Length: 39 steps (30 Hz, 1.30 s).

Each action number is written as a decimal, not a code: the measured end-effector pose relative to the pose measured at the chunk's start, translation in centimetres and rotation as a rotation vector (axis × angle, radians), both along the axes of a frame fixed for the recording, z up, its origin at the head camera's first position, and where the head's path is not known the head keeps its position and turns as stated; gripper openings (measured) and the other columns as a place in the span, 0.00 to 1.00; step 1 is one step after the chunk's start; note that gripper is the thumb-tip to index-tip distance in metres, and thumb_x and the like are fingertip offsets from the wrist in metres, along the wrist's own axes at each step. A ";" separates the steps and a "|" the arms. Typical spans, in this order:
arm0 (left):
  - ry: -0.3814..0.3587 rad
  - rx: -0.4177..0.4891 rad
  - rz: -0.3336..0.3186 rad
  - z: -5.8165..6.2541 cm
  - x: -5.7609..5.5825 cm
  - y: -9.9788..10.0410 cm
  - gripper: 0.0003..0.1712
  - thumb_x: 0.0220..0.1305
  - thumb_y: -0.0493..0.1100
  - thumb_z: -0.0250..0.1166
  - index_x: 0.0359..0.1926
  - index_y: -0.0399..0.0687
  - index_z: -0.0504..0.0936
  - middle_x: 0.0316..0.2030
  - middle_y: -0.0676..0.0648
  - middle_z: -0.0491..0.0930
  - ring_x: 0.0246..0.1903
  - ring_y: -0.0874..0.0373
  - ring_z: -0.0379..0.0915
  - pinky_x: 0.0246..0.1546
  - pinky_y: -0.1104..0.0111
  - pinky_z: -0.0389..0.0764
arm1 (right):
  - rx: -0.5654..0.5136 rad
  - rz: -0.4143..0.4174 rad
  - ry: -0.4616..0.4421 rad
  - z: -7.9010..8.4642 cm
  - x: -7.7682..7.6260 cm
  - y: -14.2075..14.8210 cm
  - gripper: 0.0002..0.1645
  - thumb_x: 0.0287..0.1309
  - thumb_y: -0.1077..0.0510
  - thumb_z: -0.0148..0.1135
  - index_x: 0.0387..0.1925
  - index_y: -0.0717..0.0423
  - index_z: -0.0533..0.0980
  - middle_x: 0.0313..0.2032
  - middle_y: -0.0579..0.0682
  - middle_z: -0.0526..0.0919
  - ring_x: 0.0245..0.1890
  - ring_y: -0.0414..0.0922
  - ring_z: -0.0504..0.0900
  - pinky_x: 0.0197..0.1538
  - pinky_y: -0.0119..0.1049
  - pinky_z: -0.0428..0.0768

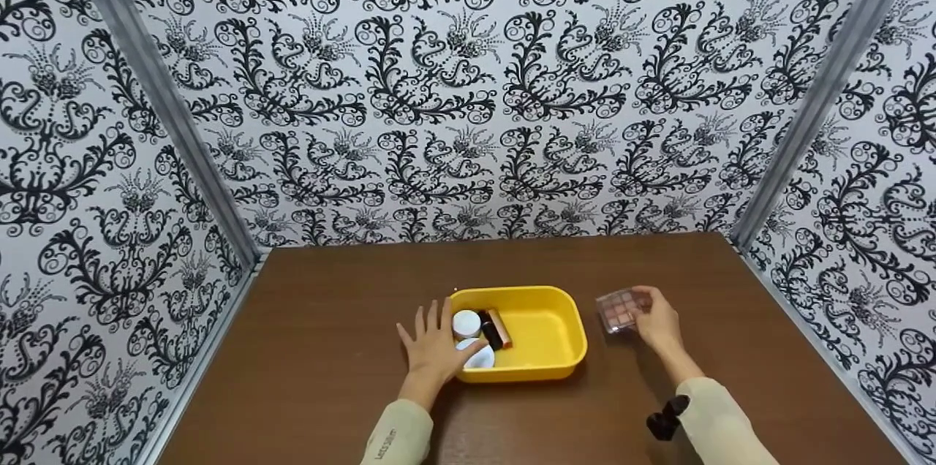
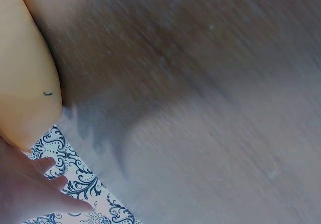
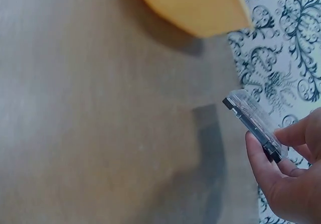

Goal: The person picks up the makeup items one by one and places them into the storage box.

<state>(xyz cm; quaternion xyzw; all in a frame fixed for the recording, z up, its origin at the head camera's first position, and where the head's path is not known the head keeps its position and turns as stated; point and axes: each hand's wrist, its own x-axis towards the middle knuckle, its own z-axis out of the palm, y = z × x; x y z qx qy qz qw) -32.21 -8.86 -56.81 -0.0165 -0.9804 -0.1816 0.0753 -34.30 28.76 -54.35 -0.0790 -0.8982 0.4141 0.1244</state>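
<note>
A yellow plastic basin (image 1: 541,370) stands mid-table. My left hand (image 1: 431,349) lies with spread fingers over its left rim, the thumb reaching across the inside. Within the basin's left half are a white-lidded jar (image 1: 466,324), a white round lid (image 1: 481,357) partly under the thumb, a dark tube (image 1: 491,333) and a slim pinkish box (image 1: 500,328). To the right of the basin, my right hand (image 1: 658,320) pinches an eyeshadow palette (image 1: 619,310) with a clear cover by its edge. In the right wrist view the palette (image 3: 253,126) is tilted, held above the table between thumb and fingers.
The brown wooden table (image 1: 336,319) is bordered by walls (image 1: 468,85) with black scroll patterns at the back and both sides. A black device (image 1: 667,417) is strapped at the right wrist by the pale sleeve (image 1: 720,414).
</note>
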 end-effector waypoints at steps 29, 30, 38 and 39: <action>0.009 -0.010 0.018 -0.3 -0.4 -0.8 0.62 0.50 0.81 0.60 0.78 0.55 0.54 0.75 0.39 0.60 0.75 0.35 0.52 0.69 0.28 0.44 | -0.180 0.257 -0.027 2.7 -0.6 -10.7 0.16 0.58 0.74 0.57 0.46 0.67 0.83 0.48 0.66 0.85 0.46 0.55 0.84 0.48 0.47 0.86; 0.010 -0.016 0.020 -0.5 -0.4 -0.7 0.62 0.50 0.81 0.60 0.78 0.55 0.54 0.75 0.39 0.60 0.75 0.36 0.52 0.69 0.28 0.44 | -0.154 0.276 -0.032 2.5 -0.5 -11.1 0.16 0.56 0.75 0.57 0.46 0.66 0.83 0.48 0.65 0.85 0.47 0.57 0.84 0.49 0.47 0.85; 0.013 -0.012 0.011 -1.1 0.0 -0.2 0.62 0.49 0.82 0.60 0.78 0.55 0.55 0.75 0.39 0.60 0.74 0.36 0.52 0.69 0.28 0.44 | -0.065 0.388 -0.063 -0.2 0.1 -13.3 0.19 0.50 0.77 0.58 0.45 0.71 0.83 0.45 0.67 0.86 0.44 0.56 0.83 0.47 0.43 0.83; 0.008 -0.014 0.013 -1.2 0.1 -0.2 0.62 0.49 0.82 0.60 0.78 0.55 0.55 0.75 0.40 0.60 0.75 0.36 0.52 0.69 0.28 0.44 | -0.064 0.404 -0.060 -0.6 0.2 -13.5 0.18 0.51 0.76 0.58 0.46 0.72 0.82 0.45 0.67 0.86 0.44 0.56 0.83 0.47 0.43 0.83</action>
